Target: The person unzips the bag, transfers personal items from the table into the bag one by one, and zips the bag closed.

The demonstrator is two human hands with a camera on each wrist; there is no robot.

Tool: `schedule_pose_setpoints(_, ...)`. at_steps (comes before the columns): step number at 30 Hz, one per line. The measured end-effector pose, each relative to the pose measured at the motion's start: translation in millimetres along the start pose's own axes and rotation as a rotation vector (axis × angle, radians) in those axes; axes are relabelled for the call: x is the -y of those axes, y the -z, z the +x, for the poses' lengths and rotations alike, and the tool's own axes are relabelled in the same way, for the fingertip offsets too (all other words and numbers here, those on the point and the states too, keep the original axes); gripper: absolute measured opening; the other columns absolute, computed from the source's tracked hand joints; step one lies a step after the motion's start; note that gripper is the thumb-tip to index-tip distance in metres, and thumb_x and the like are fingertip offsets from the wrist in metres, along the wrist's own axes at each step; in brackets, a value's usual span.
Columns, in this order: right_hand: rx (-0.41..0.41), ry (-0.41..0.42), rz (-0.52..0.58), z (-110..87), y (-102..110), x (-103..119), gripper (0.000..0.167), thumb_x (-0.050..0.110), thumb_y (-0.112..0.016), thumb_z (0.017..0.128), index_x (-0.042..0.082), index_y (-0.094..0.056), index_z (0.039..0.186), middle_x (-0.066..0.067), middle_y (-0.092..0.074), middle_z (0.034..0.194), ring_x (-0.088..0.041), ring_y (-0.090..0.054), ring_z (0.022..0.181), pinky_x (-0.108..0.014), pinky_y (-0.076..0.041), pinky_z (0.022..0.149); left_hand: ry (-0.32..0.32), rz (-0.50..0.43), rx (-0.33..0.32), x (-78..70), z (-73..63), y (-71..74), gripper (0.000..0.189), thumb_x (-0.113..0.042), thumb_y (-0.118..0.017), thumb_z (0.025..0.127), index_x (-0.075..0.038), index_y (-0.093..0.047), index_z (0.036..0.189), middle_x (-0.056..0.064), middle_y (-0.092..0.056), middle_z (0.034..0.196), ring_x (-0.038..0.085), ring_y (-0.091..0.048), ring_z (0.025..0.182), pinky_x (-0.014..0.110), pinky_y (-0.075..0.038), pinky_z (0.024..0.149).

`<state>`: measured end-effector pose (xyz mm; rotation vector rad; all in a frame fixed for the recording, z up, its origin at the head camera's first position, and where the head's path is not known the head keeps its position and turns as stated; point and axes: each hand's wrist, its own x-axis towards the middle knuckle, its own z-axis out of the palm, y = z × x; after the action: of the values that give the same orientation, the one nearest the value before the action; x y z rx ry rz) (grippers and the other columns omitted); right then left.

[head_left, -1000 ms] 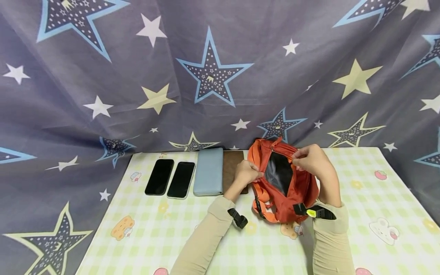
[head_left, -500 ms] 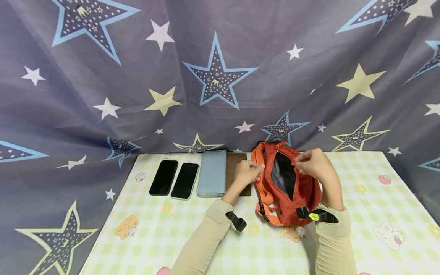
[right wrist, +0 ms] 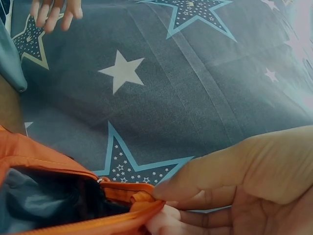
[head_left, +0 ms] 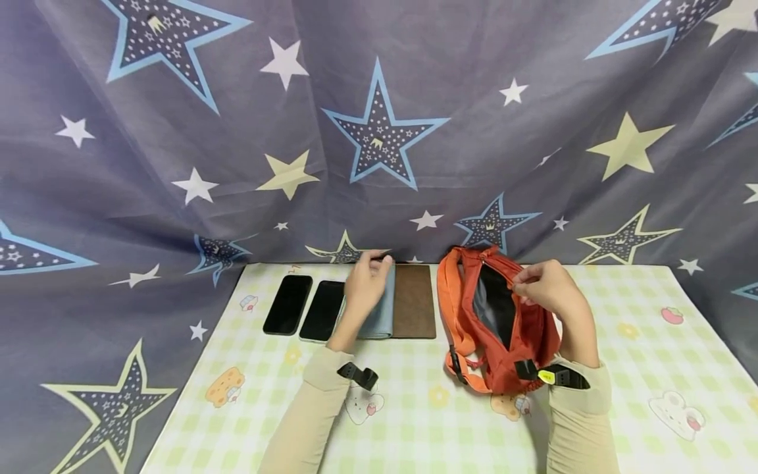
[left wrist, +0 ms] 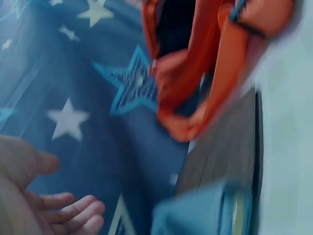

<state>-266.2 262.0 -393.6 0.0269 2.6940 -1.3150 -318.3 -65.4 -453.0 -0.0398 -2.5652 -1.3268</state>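
A red-orange bag [head_left: 500, 365] with a strap and black buckle lies on the table, its zipped mouth spread to show a dark lining. My right hand [head_left: 551, 288] pinches the right edge of that mouth; in the right wrist view, thumb and fingers [right wrist: 178, 186] hold the orange rim. My left hand [head_left: 364, 289] is above the light blue wallet [head_left: 383, 315] and hides much of it. Its fingers are loosely extended and hold nothing in the left wrist view. Right beside the blue wallet lies a flat brown item [head_left: 414, 303], perhaps a leather wallet or notebook cover.
Two phones, a black one [head_left: 288, 304] and one with a light edge [head_left: 322, 311], lie left of the wallets. A star-patterned curtain [head_left: 444, 131] hangs right behind the table. The checked tablecloth [head_left: 426, 434] stretches toward me.
My left hand has let go of the bag's left edge and moved left over the blue wallet. The bag's mouth has narrowed a little. My right hand keeps its pinch.
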Motion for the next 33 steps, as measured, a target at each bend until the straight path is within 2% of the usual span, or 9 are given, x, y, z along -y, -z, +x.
schedule_pose_setpoints(3, 0.009, 0.006, 0.014, -0.8, 0, 0, 0.023, 0.0, -0.064, 0.091, -0.016, -0.068, 0.107, -0.009, -0.074, 0.076, -0.012, -0.065, 0.062, -0.03, -0.059, 0.059, -0.044, 0.13, 0.02, 13.5, 1.6, 20.3, 0.048, -0.027, -0.057, 0.104, -0.009, -0.049, 0.147, 0.019, -0.061, 0.132, 0.037, -0.06, 0.122, 0.055, -0.05, 0.097)
schedule_pose_setpoints(7, 0.019, 0.006, 0.022, -2.5, 0, -3, 0.024, 0.0, -0.064, 0.091, -0.018, -0.067, 0.107, -0.011, -0.074, 0.077, -0.012, -0.066, 0.062, -0.03, -0.059, 0.059, -0.073, 0.299, 0.081, 34.2, 0.0, 36.6, 0.062, -0.022, -0.053, 0.105, -0.01, -0.026, 0.16, 0.025, -0.038, 0.151, 0.044, -0.041, 0.138, 0.06, -0.042, 0.107)
schedule_pose_setpoints(10, 0.017, 0.011, 0.016, -2.2, 0, -3, 0.024, 0.0, -0.064, 0.092, -0.018, -0.067, 0.107, -0.013, -0.075, 0.08, -0.012, -0.067, 0.063, -0.03, -0.059, 0.061, -0.039, 0.382, 0.135, 47.1, -2.9, 44.6, 0.07, -0.025, -0.052, 0.106, -0.01, -0.014, 0.163, 0.028, -0.025, 0.157, 0.048, -0.03, 0.144, 0.065, -0.031, 0.114)
schedule_pose_setpoints(15, 0.029, 0.017, 0.01, -0.4, 1, -1, 0.025, 0.001, -0.064, 0.093, -0.018, -0.067, 0.109, -0.015, -0.076, 0.082, -0.012, -0.067, 0.064, -0.03, -0.059, 0.062, 0.062, 0.458, 0.216, 66.5, -8.7, 52.4, 0.077, -0.03, -0.052, 0.107, -0.011, -0.005, 0.164, 0.032, -0.009, 0.163, 0.053, -0.013, 0.151, 0.071, -0.017, 0.119)
schedule_pose_setpoints(19, 0.034, 0.02, 0.017, 1.4, 2, -2, 0.025, 0.0, -0.064, 0.093, -0.018, -0.066, 0.109, -0.016, -0.076, 0.083, -0.012, -0.067, 0.063, -0.029, -0.059, 0.062, 0.114, 0.479, 0.238, 80.6, -13.2, 54.5, 0.076, -0.029, -0.052, 0.107, -0.008, -0.005, 0.164, 0.035, -0.008, 0.163, 0.055, -0.012, 0.15, 0.074, -0.016, 0.118)
schedule_pose_setpoints(25, 0.045, 0.016, 0.018, 3.2, 2, -2, 0.025, 0.001, -0.064, 0.093, -0.018, -0.066, 0.109, -0.012, -0.076, 0.081, -0.011, -0.067, 0.063, -0.029, -0.059, 0.061, 0.133, 0.543, 0.253, 98.3, -17.1, 53.1, 0.074, -0.028, -0.054, 0.106, -0.007, -0.011, 0.163, 0.034, -0.018, 0.161, 0.052, -0.016, 0.151, 0.075, -0.01, 0.119)
schedule_pose_setpoints(29, 0.046, 0.021, 0.015, 3.4, 1, -3, 0.025, 0.001, -0.065, 0.093, -0.018, -0.066, 0.109, -0.013, -0.076, 0.081, -0.011, -0.067, 0.063, -0.029, -0.059, 0.061, 0.15, 0.58, 0.255, 104.7, -18.6, 50.2, 0.071, -0.027, -0.055, 0.106, -0.005, -0.018, 0.161, 0.032, -0.023, 0.16, 0.049, -0.019, 0.152, 0.073, -0.006, 0.121)
schedule_pose_setpoints(33, 0.049, 0.025, 0.019, 3.5, 1, -4, 0.025, 0.001, -0.065, 0.093, -0.019, -0.066, 0.109, -0.016, -0.076, 0.083, -0.011, -0.067, 0.062, -0.029, -0.059, 0.061, 0.171, 0.573, 0.265, 105.8, -20.3, 47.7, 0.066, -0.025, -0.053, 0.106, -0.004, -0.021, 0.16, 0.032, -0.026, 0.16, 0.048, -0.02, 0.152, 0.072, -0.005, 0.122)
